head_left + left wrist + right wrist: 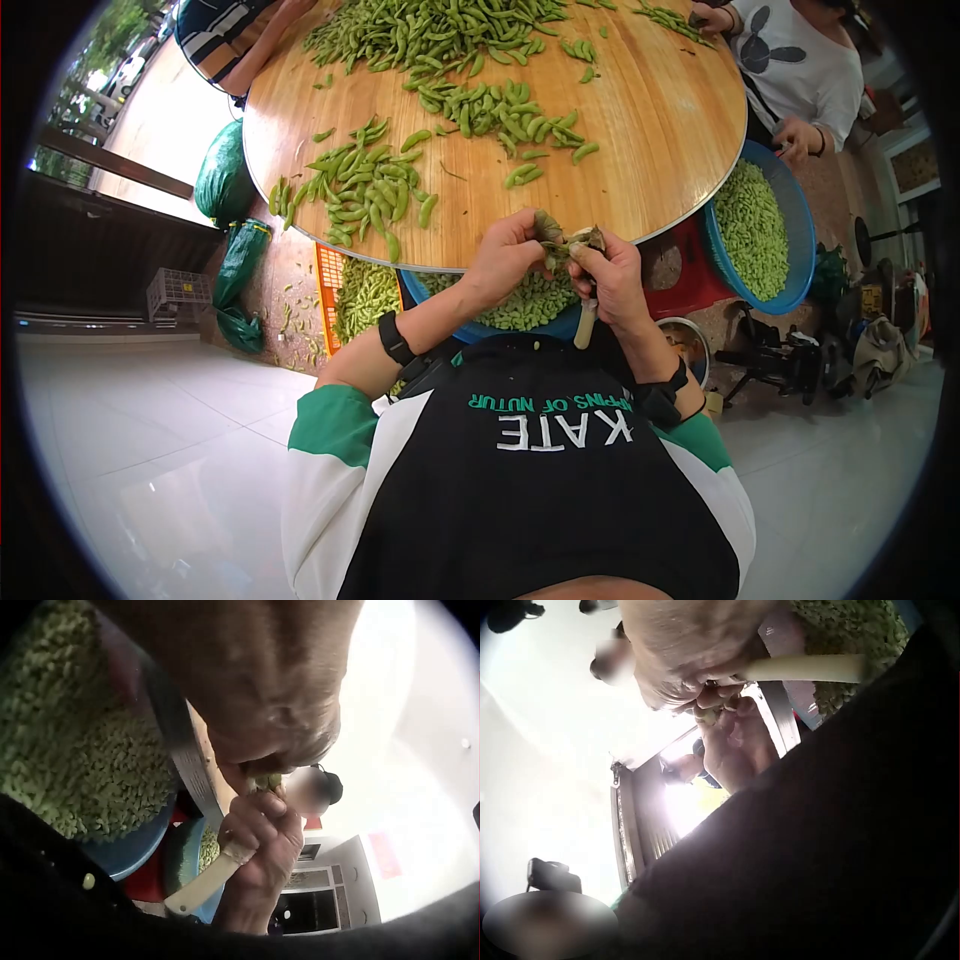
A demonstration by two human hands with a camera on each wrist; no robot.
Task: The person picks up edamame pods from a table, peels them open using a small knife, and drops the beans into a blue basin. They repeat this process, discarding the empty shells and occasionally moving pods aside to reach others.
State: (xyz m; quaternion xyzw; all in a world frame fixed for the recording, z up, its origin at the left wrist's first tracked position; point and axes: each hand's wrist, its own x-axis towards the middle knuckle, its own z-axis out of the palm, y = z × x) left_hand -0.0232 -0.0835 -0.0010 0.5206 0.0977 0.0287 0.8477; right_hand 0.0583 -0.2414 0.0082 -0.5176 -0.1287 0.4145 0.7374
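Note:
In the head view both hands meet over the table's near edge. My left hand [500, 262] pinches a green soybean pod [268, 781] between thumb and fingers, mostly hidden by the fingertips. Dull green-brown, crumpled material [548, 226] shows around the fingertips of both hands. My right hand [612, 278] curls round a pale-handled knife [586, 326], its handle pointing down toward my body and its blade hidden. The fingertips of the two hands come together at the pod. Below them stands a blue basin [566, 326] of shelled green beans [525, 304].
The round wooden table [640, 130] bears a large heap of pods [430, 35] and smaller piles [365, 190]. An orange crate [328, 285] stands left; another blue basin [808, 225] of beans is right on a red stool [690, 265]. Two other people sit around the table.

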